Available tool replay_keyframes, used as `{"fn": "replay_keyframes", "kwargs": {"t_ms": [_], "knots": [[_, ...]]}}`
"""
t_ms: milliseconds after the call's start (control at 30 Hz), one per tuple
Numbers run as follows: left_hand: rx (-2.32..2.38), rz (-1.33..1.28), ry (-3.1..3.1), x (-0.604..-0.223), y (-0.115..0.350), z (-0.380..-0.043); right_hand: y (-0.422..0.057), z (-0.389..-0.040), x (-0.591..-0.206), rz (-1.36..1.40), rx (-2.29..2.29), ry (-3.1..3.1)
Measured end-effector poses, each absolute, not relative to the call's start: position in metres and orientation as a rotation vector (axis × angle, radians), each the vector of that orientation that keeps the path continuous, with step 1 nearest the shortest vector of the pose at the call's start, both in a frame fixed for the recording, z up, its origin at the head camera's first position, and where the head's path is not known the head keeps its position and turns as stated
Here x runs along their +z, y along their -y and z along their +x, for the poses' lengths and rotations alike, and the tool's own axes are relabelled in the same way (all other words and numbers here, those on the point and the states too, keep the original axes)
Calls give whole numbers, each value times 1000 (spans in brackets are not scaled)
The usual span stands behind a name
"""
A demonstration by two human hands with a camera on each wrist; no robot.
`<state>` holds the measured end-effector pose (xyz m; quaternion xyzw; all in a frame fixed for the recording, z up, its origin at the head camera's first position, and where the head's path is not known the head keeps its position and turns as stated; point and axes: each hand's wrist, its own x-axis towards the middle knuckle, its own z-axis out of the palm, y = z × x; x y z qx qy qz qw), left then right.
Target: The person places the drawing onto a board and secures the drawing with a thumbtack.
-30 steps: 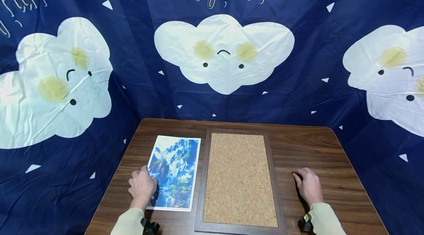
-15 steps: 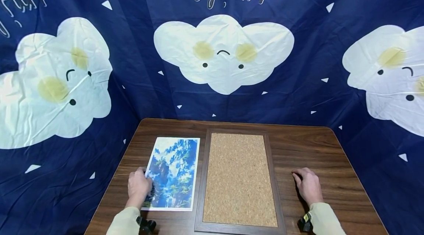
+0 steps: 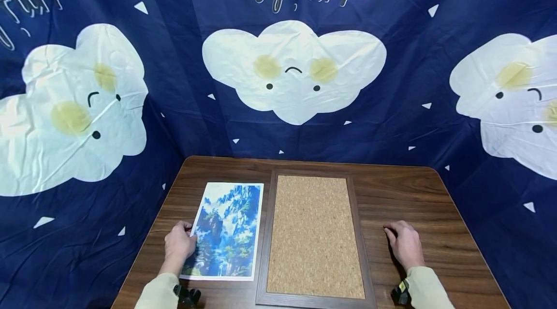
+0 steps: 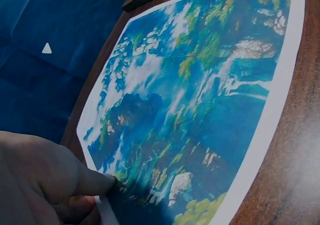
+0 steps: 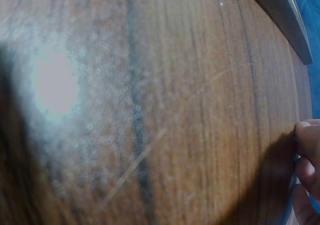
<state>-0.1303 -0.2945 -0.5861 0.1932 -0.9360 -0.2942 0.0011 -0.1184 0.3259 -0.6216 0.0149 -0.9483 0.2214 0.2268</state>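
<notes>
A paper print of a blue mountain landscape [image 3: 228, 231] with a white border lies at the left of the table. My left hand [image 3: 179, 242] pinches its left edge. In the left wrist view the thumb [image 4: 95, 181] presses on the printed face, and curled fingers [image 4: 82, 210] sit at and partly below the edge. To the print's right is a framed cork board [image 3: 314, 236], lying flat. My right hand [image 3: 404, 242] rests loosely curled on the tabletop right of the board, holding nothing. Only its fingertips [image 5: 307, 137] show in the right wrist view.
The dark wood-grain table [image 3: 409, 193] carries everything. Blue cloth with white clouds [image 3: 296, 72] hangs behind it and along both sides. The board's brown frame [image 3: 365, 256] makes a raised border beside the print.
My left hand has moved left and slightly nearer me. The print's lower left corner has shifted left with it, and its top edge sits slightly lower. My right hand stays still.
</notes>
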Motion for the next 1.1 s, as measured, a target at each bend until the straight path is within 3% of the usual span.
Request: {"fn": "replay_keyframes", "kwargs": {"t_ms": [1100], "knots": [[-1043,625,2932,-584,314,-131,-325,-118,-621,-17,630,2653]]}}
